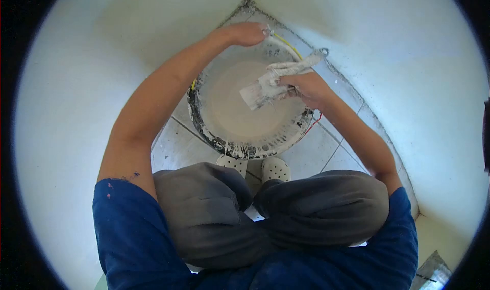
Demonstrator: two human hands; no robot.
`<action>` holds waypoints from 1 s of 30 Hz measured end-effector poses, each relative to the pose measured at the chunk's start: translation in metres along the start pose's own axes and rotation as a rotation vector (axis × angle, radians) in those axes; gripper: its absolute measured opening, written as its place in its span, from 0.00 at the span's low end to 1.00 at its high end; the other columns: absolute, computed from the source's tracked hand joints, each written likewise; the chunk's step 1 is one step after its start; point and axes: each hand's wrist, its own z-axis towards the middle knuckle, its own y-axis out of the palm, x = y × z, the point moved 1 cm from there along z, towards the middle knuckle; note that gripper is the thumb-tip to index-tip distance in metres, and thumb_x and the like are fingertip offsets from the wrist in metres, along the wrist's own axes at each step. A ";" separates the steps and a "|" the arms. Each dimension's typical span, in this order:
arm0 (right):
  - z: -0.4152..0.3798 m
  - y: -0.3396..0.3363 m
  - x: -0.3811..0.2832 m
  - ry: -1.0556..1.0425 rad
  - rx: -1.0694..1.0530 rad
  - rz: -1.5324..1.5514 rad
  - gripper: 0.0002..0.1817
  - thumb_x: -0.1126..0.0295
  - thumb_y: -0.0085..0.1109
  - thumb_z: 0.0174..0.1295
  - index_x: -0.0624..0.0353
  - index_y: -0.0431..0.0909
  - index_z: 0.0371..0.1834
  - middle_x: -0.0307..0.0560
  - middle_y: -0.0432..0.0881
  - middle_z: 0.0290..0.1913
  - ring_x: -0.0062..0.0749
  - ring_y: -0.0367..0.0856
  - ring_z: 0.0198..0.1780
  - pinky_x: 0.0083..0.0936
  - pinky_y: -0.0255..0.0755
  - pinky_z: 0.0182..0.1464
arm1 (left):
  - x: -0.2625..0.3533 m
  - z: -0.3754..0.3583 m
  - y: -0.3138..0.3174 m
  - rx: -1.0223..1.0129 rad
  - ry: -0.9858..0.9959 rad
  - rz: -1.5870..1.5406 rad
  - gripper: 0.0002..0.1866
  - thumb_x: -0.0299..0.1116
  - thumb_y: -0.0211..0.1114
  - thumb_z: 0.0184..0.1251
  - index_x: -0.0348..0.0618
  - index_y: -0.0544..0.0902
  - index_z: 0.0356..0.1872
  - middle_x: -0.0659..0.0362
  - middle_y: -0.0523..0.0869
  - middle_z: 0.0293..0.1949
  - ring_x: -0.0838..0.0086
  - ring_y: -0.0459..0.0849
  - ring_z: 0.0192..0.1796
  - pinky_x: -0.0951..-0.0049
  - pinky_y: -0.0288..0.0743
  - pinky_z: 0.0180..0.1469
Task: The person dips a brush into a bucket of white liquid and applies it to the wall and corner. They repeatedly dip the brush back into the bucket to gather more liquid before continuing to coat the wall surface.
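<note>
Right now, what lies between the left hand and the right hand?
In the head view, between the left hand on the bucket rim and the right hand holding the putty knife, only pale paste shows.

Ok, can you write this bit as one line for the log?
left hand: grips bucket rim | right hand: holds putty knife over paste | person: crouching on tiled floor, wall corner

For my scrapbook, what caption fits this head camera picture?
Left hand grips bucket rim; right hand holds putty knife over it.
</note>
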 end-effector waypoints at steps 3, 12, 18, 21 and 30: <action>-0.007 -0.011 -0.011 -0.006 -0.022 0.204 0.21 0.78 0.53 0.55 0.67 0.68 0.54 0.49 0.77 0.48 0.34 0.78 0.46 0.28 0.77 0.42 | -0.014 0.007 0.005 -0.019 0.044 0.012 0.24 0.48 0.37 0.69 0.41 0.70 0.52 0.44 0.75 0.48 0.56 0.75 0.50 0.59 0.65 0.54; -0.018 -0.046 -0.012 -0.121 0.038 0.284 0.16 0.75 0.51 0.58 0.66 0.70 0.50 0.49 0.77 0.46 0.34 0.79 0.45 0.30 0.77 0.42 | -0.002 0.001 -0.026 0.138 -0.018 -0.243 0.21 0.48 0.55 0.60 0.40 0.76 0.43 0.47 0.80 0.43 0.60 0.78 0.46 0.65 0.70 0.48; -0.050 -0.062 -0.054 -0.333 0.187 0.408 0.20 0.75 0.49 0.60 0.65 0.65 0.56 0.48 0.74 0.52 0.35 0.76 0.49 0.30 0.75 0.47 | 0.007 0.032 -0.015 0.375 0.104 -0.321 0.15 0.39 0.57 0.61 0.38 0.77 0.42 0.47 0.80 0.42 0.59 0.79 0.46 0.65 0.70 0.48; -0.095 -0.087 -0.081 -0.519 0.353 0.320 0.21 0.76 0.50 0.58 0.65 0.65 0.57 0.49 0.73 0.53 0.35 0.76 0.48 0.30 0.75 0.46 | 0.067 0.027 -0.033 0.418 0.198 -0.310 0.13 0.36 0.57 0.60 0.37 0.77 0.40 0.47 0.80 0.40 0.57 0.78 0.45 0.65 0.70 0.48; -0.226 -0.192 -0.124 -1.072 1.076 -0.847 0.18 0.79 0.59 0.50 0.64 0.73 0.48 0.46 0.80 0.44 0.31 0.79 0.44 0.25 0.75 0.45 | 0.219 0.052 -0.024 0.343 0.700 -0.261 0.10 0.32 0.56 0.61 0.38 0.76 0.40 0.50 0.78 0.43 0.58 0.73 0.51 0.66 0.65 0.54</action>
